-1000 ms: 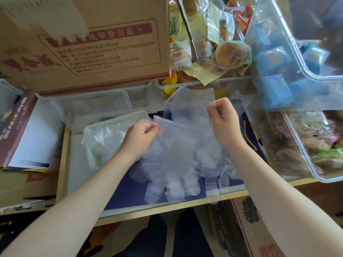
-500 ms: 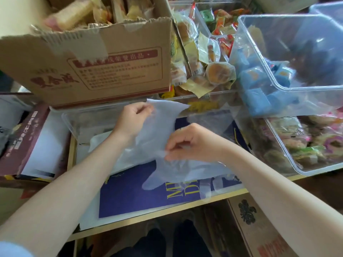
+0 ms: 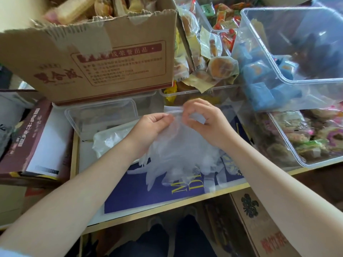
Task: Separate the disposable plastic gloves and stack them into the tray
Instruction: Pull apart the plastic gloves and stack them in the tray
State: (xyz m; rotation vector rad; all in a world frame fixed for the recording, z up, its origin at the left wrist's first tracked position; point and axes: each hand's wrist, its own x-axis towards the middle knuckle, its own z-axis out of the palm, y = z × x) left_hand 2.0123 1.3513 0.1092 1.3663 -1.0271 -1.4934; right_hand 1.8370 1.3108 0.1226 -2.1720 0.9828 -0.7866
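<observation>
at far left of my working area sits the clear tray [image 3: 78,115], with a crumpled glove bag [image 3: 109,140] just in front of it. my left hand [image 3: 148,127] pinches the cuff edge of the bunch of gloves [image 3: 178,156] hanging over the bench [image 3: 167,205]; my right hand [image 3: 202,119] pinches the same edge beside it. i judge i'm mid-separation: next, peel one layer free without dragging others, then carry it left.

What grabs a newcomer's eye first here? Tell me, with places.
Dead centre, the left hand and right hand pinch the cuff edge of a bunch of clear plastic gloves hanging over a blue mat. Behind them looms a torn cardboard box, with clear snack bins at right.
</observation>
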